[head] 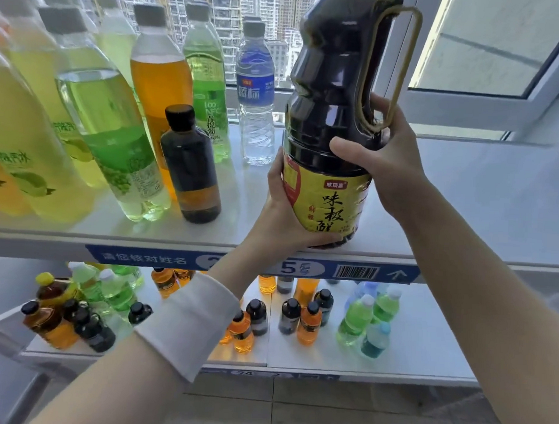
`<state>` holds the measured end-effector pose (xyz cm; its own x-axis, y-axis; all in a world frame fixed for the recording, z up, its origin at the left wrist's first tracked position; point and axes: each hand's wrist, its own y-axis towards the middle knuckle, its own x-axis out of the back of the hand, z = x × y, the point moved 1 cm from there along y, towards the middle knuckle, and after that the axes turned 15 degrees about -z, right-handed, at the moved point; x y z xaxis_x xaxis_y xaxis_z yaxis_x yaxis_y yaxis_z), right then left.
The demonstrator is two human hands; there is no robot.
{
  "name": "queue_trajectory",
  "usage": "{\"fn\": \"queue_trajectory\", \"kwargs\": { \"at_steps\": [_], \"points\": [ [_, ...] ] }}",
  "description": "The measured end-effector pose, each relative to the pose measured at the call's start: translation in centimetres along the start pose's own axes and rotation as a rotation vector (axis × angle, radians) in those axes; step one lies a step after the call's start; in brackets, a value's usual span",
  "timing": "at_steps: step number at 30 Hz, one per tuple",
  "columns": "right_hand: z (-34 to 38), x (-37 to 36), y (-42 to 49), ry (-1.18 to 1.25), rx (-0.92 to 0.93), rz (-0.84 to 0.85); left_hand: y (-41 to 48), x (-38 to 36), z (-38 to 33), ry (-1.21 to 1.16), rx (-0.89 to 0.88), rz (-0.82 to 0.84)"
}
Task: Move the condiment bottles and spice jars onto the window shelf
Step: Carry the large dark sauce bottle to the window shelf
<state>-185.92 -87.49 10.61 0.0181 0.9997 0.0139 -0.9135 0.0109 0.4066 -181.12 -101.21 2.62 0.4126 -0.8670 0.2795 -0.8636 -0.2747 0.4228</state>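
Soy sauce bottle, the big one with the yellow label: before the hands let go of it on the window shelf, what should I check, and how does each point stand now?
1. Grip: left hand holds the soy sauce bottle at its label, right hand at its shoulder by the handle. Ok.
2. Base flat on the window shelf: left hand curls under the lower edge. Cannot tell.
3. Set back from the front edge: base is right at it. Not ok.
4. Room to push back: bare shelf behind and to the right. Ok.
5. Gap to the small dark bottle: apart. Ok.
6. Cap on: top out of frame. Cannot tell.
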Motion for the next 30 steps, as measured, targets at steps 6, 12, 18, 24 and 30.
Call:
{"fn": "queue_trajectory", "kwargs": {
  "at_steps": [6,12,18,24,30],
  "points": [
    [-1.4,0.3,0.6,0.027,-0.007,0.019,0.6,-0.7,0.9,0.030,-0.028,0.012],
    [-2.4,0.4,1.0,0.072,0.017,0.040,0.7,-0.9,1.6,0.029,-0.039,-0.005],
    [-2.9,0.3,0.9,0.073,0.042,0.098,1.0,-0.5,2.0,0.012,-0.049,0.088],
    [-5.0,1.9,-0.2,-0.064,0.017,0.142,1.6,1.8,2.6,-0.084,0.089,0.221],
    [-8.1,3.4,-2.0,-0.071,-0.138,0.171,2.4,2.5,3.1,-0.144,0.162,0.268]
  ]
}}
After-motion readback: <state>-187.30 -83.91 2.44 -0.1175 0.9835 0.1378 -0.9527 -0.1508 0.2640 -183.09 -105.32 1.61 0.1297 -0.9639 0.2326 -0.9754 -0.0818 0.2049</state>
